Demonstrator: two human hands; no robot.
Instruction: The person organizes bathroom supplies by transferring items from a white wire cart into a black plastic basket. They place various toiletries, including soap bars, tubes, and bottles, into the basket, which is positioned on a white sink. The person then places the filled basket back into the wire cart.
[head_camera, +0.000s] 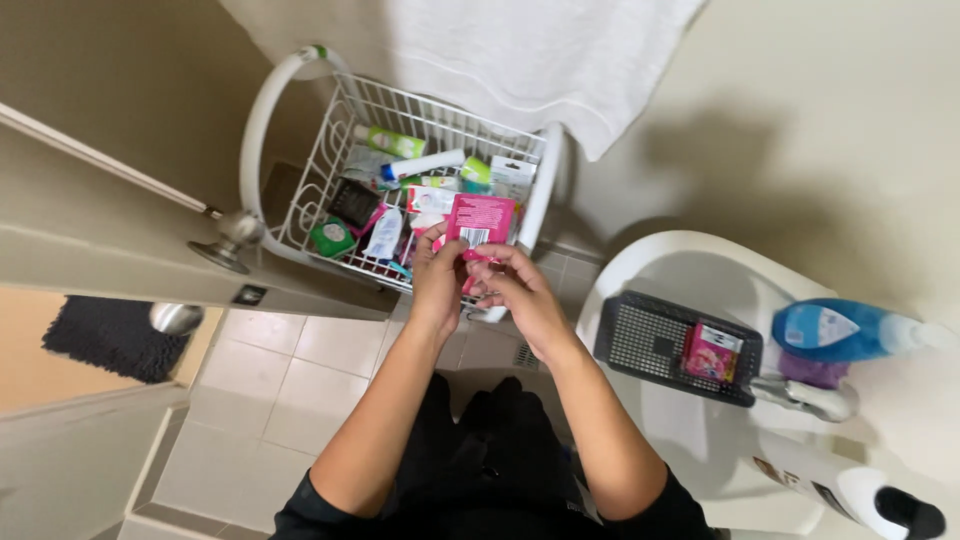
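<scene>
Held pink packet (479, 222) with both left hand (437, 275) and right hand (512, 288), fingers pinched on its lower edge. Sat just over white wire basket (300, 190), at 12 o'clock from hands. Black basket (640, 340) at 3 o'clock.

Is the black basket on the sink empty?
No, the black basket on the white sink holds a small pink packet at its right end.

A white wire rack (300, 190) stands far left on the tiled floor (270, 390), crowded with small toiletries: a green tube (392, 141), a white tube (425, 164), a black packet (353, 202), a green tub (331, 238). To the right, a white sink (650, 265) carries a black mesh basket (650, 340) with a pink packet (711, 352) inside. A blue bottle (835, 330) lies on the rim beside it.
</scene>
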